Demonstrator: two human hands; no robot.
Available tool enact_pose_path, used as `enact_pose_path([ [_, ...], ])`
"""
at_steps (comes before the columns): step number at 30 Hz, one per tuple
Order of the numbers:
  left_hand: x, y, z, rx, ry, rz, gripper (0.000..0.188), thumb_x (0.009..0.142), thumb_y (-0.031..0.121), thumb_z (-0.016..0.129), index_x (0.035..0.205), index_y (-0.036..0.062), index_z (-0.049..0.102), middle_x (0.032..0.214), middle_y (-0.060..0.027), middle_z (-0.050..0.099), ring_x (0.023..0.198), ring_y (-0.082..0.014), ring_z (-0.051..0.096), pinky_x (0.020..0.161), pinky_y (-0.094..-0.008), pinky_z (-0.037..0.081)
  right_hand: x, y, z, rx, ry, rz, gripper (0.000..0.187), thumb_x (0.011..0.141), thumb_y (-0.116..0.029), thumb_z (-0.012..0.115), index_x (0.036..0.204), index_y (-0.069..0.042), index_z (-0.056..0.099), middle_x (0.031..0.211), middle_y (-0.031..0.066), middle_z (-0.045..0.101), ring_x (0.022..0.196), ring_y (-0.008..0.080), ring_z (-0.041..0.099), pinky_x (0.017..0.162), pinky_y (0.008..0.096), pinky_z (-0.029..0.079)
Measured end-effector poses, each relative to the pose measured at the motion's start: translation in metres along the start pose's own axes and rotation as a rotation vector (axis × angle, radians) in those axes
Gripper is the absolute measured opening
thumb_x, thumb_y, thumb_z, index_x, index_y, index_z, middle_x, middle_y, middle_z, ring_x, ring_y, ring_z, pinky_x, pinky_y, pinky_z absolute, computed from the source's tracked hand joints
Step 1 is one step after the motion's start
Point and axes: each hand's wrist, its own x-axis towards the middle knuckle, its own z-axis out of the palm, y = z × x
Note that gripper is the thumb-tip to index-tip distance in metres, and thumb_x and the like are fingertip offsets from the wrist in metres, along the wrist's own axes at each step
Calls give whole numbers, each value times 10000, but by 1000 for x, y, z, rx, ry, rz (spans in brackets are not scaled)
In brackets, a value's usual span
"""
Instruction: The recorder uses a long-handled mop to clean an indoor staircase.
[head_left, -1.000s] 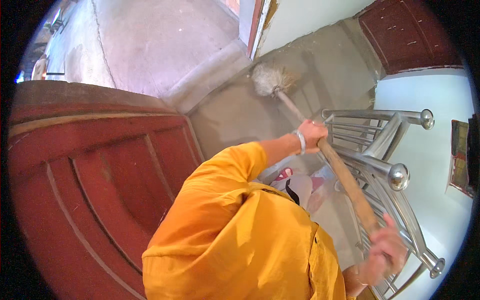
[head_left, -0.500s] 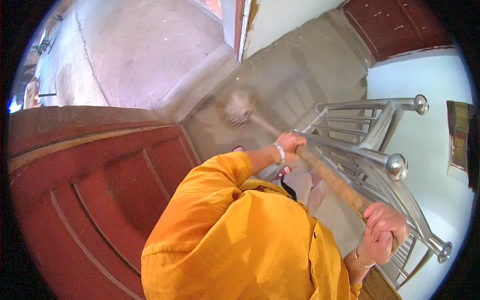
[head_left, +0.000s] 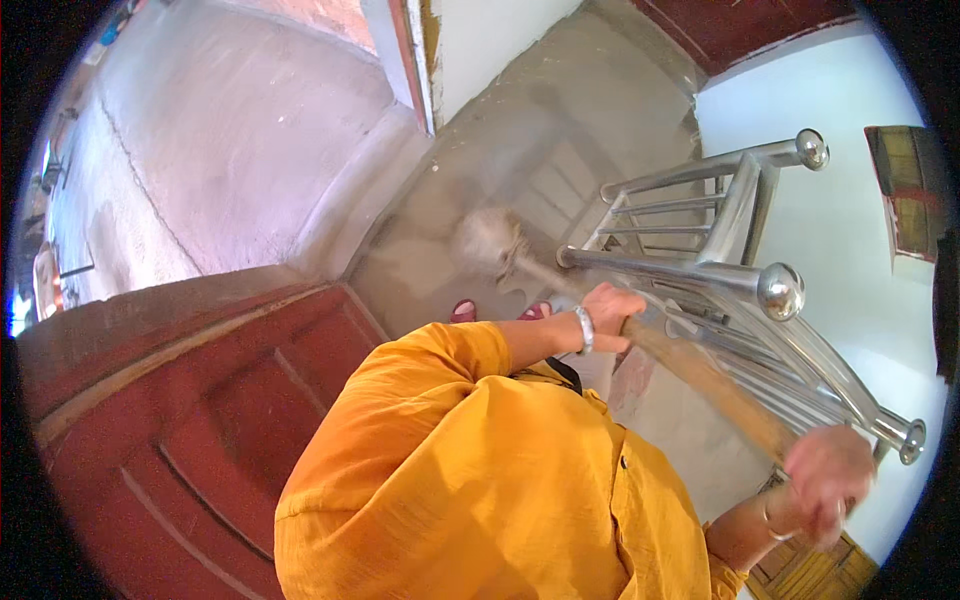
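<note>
Both my hands hold one long mop. My left hand (head_left: 608, 318), with a pale bangle at its wrist, is closed around the middle of the wooden handle (head_left: 705, 380). At the handle's upper end, by the railing's lower post, my right hand (head_left: 830, 475) is wrapped around the wood, blurred by motion. The pale mop head (head_left: 490, 243) rests on the grey floor (head_left: 425, 245) ahead of my feet, smeared by motion. Its strands cannot be made out singly.
A stainless steel stair railing (head_left: 680, 265) with round end caps stands close on the right. A dark red panelled door (head_left: 220, 400) is at my left. Beyond a low sill (head_left: 365, 190) lies pale concrete. A white wall (head_left: 500, 50) edges the floor ahead.
The mop head has swept right, toward the railing. Both hands have shifted right with the handle, and the view has turned slightly. My grip stays the same.
</note>
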Motion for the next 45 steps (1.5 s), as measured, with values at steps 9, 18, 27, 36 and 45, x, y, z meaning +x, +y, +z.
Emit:
enact_pose_path([
  [9, 66, -53, 18, 62, -54, -67, 295, 588, 150, 654, 867, 132, 560, 762, -95, 587, 780, -349, 578, 647, -445, 450, 27, 54, 0, -176, 59, -23, 78, 711, -37, 535, 755, -11, 593, 505, 55, 496, 404, 169, 468, 441, 366, 489],
  [18, 154, -54, -17, 259, -55, 77, 275, 651, 149, 670, 882, 122, 524, 785, -54, 575, 778, -302, 573, 674, -428, 436, 30, 71, -25, -388, 70, -226, 75, 678, -19, 551, 701, 11, 615, 584, 71, 543, 499, 215, 540, 519, 393, 525],
  [27, 103, -114, -88, 241, 79, -14, 317, 610, 185, 695, 869, 70, 553, 787, -102, 578, 735, -330, 566, 662, -413, 430, 73, 129, -52, -128, 375, 115, 58, 733, -10, 543, 727, 21, 591, 629, 106, 577, 558, 235, 582, 620, 429, 526],
  [36, 212, -168, -117, 268, 49, -208, 281, 619, 198, 652, 879, 148, 558, 813, -69, 572, 851, -312, 554, 762, -411, 406, 143, 165, -56, -262, 423, 158, 42, 755, 21, 539, 783, 10, 569, 627, 97, 561, 558, 245, 566, 703, 452, 513],
  [45, 254, -142, -152, 252, -190, 29, 214, 654, 136, 631, 833, 117, 515, 788, -57, 570, 805, -288, 567, 721, -415, 408, 186, 151, -85, -254, 424, 59, 89, 791, -85, 584, 802, 2, 568, 561, 87, 528, 489, 225, 546, 645, 454, 530],
])
